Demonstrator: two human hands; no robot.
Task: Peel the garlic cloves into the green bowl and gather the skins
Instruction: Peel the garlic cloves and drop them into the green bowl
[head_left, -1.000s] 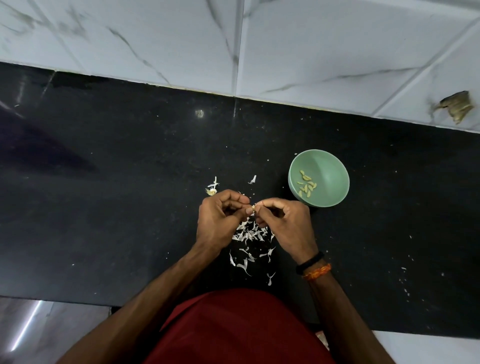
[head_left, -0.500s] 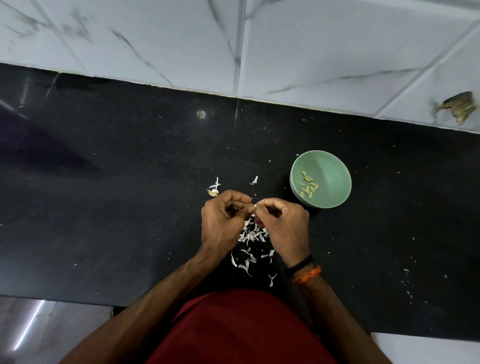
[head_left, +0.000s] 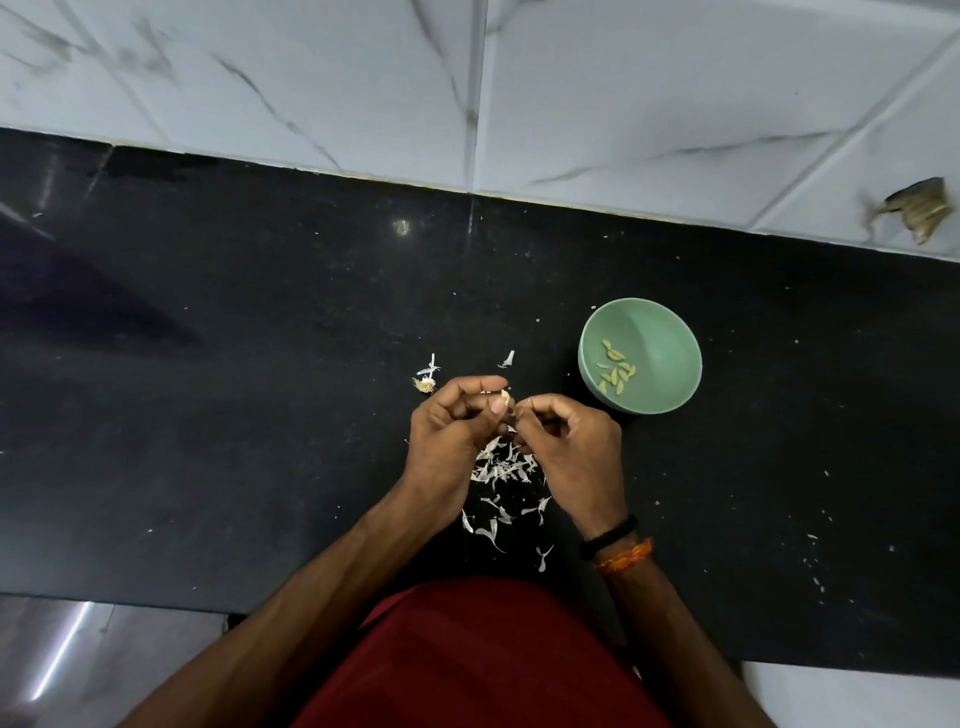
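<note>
Black stone counter (head_left: 208, 415) beneath white marble-veined wall tiles (head_left: 675, 93)

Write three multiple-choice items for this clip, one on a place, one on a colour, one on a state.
1. Where is the main pile of skins?
A. in the bowl
B. on the counter between the wrists
C. on the wall tiles

2. What colour is the bowl?
A. red
B. white
C. green

3. What are both hands doing?
A. lying flat
B. pinching a clove
C. lifting the bowl

Answers: 1 B, the skins lie on the black counter. 2 C, its wall shows green. 3 B, the left hand and right hand meet on the garlic clove.
</note>
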